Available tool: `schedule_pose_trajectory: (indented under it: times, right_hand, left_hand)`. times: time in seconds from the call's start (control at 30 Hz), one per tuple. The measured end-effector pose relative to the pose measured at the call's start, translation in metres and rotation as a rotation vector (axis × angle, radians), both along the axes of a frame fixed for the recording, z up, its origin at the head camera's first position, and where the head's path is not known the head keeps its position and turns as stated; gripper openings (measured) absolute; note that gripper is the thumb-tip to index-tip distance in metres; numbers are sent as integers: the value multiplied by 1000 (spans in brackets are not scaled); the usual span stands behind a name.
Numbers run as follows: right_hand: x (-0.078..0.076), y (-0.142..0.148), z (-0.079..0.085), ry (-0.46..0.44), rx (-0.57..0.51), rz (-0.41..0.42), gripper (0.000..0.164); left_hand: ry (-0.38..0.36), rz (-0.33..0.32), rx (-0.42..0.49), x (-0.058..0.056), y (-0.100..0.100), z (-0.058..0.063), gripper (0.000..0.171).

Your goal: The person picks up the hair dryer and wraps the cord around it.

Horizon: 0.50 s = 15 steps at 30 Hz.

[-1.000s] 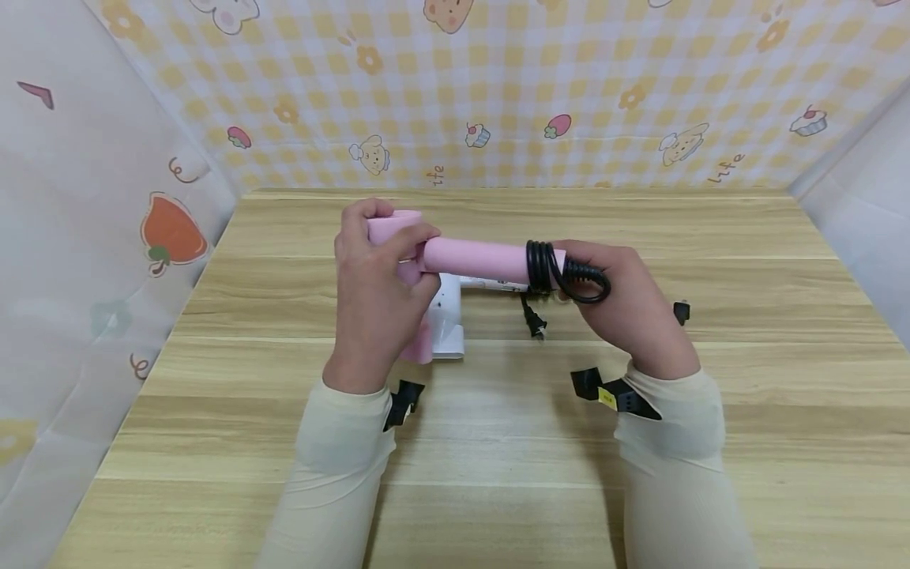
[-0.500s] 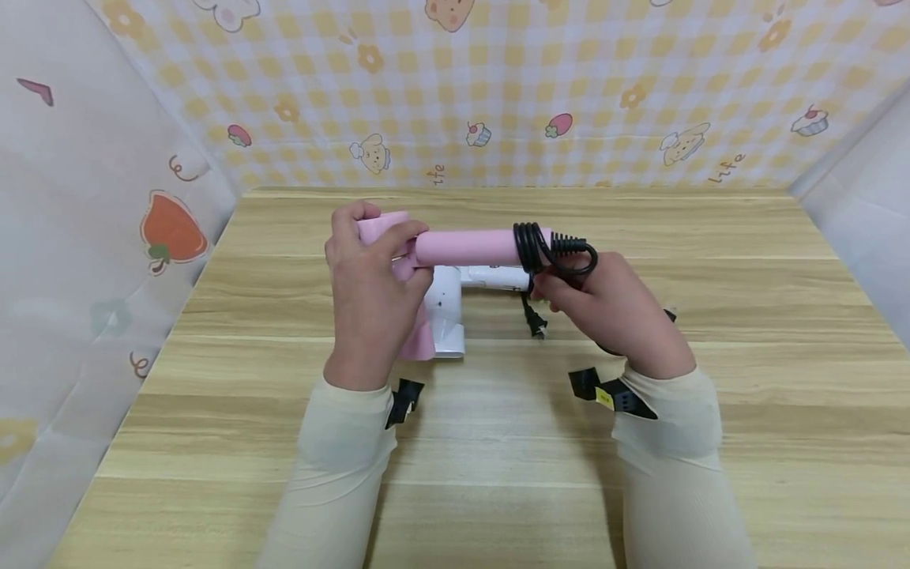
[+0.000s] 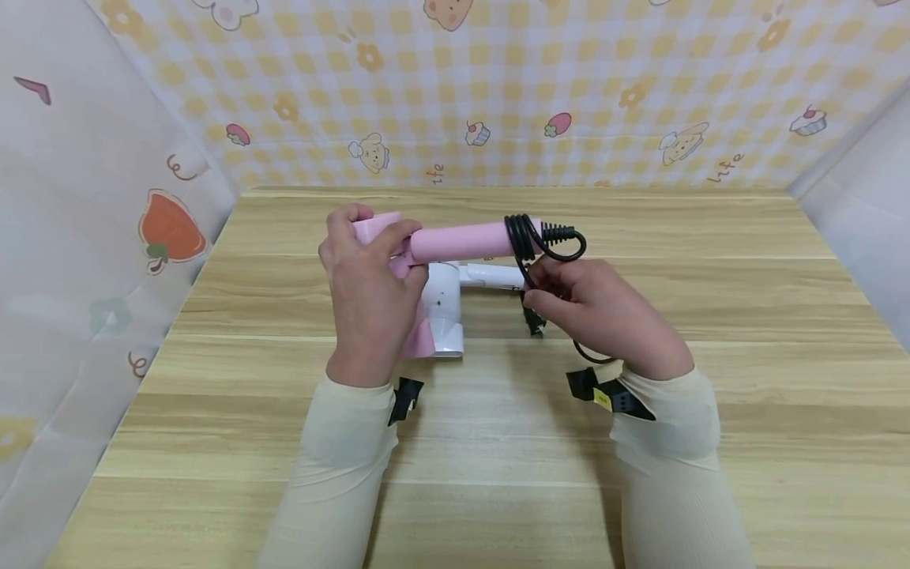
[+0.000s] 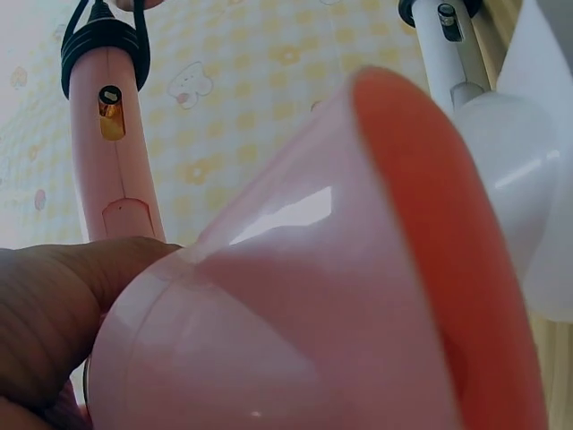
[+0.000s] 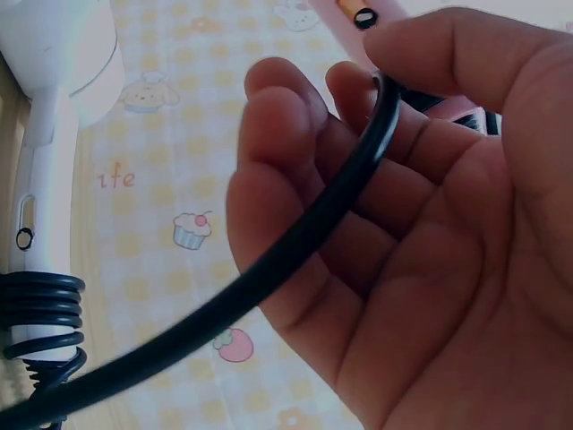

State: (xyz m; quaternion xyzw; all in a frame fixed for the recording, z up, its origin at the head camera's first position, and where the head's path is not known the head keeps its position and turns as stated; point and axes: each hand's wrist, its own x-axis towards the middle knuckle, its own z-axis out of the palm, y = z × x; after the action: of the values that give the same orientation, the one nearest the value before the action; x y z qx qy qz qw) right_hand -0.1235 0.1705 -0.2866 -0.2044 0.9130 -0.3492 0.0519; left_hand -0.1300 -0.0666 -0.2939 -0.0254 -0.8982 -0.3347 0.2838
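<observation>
My left hand (image 3: 370,300) grips the head of a pink hair dryer (image 3: 458,243), raised over the table with its handle pointing right. In the left wrist view, its flared pink nozzle (image 4: 295,296) fills the middle. Several turns of black cord (image 3: 520,237) wrap the handle near its end. Just below those turns, my right hand (image 3: 604,308) pinches the cord between thumb and fingers. The right wrist view has the cord (image 5: 304,237) running across the curled fingers. Behind the pink one, a white hair dryer (image 3: 444,296) lies on the table, partly covered.
The white hair dryer's handle (image 3: 494,276) points right, with its own cord (image 5: 40,309) coiled round it. A black plug (image 3: 534,322) lies beside it on the wooden table (image 3: 498,442). A patterned cloth (image 3: 512,87) hangs along the back edge.
My right hand has come from behind the handle's end to below and in front of it, drawing the cord along. The pink hair dryer has shifted slightly left, its handle end tilting up.
</observation>
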Motion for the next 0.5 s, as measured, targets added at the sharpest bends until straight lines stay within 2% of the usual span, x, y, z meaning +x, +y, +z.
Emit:
schedule_pose_trajectory:
  times: [0.17, 0.33, 0.5]
  right_hand:
    - [3, -2, 2, -39, -1, 30, 5]
    - [5, -2, 5, -47, -2, 66, 6]
    - [9, -1, 10, -37, -15, 66, 4]
  left_hand:
    - [-13, 26, -19, -1, 0, -2, 32]
    - [-26, 38, -37, -2, 0, -3, 32]
    - [-37, 44, -41, -2, 1, -3, 32]
